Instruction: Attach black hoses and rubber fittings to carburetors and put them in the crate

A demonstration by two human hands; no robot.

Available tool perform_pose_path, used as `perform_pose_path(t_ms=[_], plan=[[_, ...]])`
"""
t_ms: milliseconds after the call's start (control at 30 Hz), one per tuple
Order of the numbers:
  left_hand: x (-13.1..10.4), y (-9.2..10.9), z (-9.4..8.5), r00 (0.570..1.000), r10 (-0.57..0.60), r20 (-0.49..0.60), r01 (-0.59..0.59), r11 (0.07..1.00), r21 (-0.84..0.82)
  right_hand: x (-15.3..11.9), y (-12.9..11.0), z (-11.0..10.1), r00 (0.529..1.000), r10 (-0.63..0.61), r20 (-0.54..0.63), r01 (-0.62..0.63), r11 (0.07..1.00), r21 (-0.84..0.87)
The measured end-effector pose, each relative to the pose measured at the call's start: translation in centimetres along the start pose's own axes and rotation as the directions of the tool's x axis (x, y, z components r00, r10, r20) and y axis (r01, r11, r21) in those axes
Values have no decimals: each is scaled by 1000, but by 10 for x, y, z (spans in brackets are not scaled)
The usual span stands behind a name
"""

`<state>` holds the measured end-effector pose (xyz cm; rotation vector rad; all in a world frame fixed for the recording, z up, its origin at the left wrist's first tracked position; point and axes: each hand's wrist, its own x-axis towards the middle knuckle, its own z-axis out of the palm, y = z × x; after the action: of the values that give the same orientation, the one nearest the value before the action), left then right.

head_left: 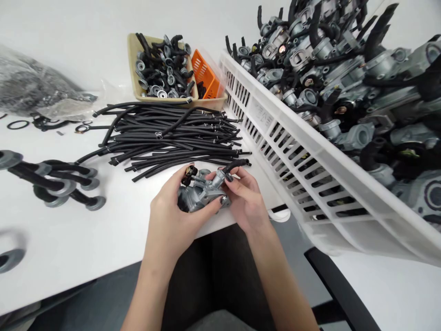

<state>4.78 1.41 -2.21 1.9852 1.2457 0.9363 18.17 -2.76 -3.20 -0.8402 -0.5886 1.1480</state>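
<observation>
In front of me, at the table's front edge, I hold a grey metal carburetor (203,194). My left hand (168,214) wraps round its left side, thumb lying along the front of the body. On the other side my right hand (250,202) is closed, its fingers at the round metal cap. A short black rubber tube (237,164) rises from that cap and points right. Near my left fingertips a dark fitting with a brassy tint (189,174) sticks up. My fingers hide parts of the carburetor's underside and right end.
Many black hoses (172,133) lie behind my hands. A white slotted crate (275,124) piled with carburetors stands right. A beige bin (134,69) of caps with tubes and an orange basket (206,73) are behind. More capped tubes (51,179) and a plastic bag (34,87) lie left.
</observation>
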Motion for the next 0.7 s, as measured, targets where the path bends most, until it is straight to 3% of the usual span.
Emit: perform_pose_path(t_ms=[467,700], plan=[[-1,-1,0,999,27,18,-27,999,-18,2,3,-1,999,-53,-7,52,993,-110],[-1,-4,2,997,77,-7,-77,997,4,2,2,0,999,-45,-29,42,996,-74]])
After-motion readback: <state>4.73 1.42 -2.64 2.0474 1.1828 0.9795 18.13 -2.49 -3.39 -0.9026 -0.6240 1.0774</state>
